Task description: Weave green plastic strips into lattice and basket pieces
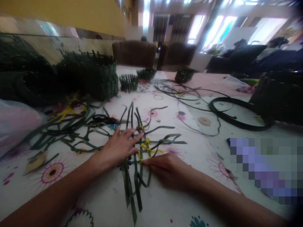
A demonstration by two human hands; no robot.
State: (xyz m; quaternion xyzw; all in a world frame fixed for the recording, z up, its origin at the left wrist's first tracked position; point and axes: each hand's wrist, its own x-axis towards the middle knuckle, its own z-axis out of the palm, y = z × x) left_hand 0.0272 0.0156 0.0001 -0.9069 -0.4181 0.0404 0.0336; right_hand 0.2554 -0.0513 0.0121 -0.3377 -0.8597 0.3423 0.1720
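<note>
In the head view, a loose lattice of dark green plastic strips (136, 189) lies on the flowered tablecloth, its long ends spread in several directions. Yellow strips (147, 142) are knotted at several of its crossings. My left hand (119, 145) rests flat across the lattice's left part, fingers spread and pressing down on the strips. At the lattice's lower right, my right hand (165, 168) is closed in a pinch. Its fingertips meet a yellow strip (140, 160) at a crossing; the thumb is mostly hidden. Black-handled scissors (104, 119) lie just beyond my left hand.
Loose green strips (71, 132) are heaped at left beside a plastic bag (16, 126). Woven green baskets (94, 75) stand behind. A green strip coil (213, 110) and a round disc (204, 121) lie at right. A pixelated patch covers something at the right edge.
</note>
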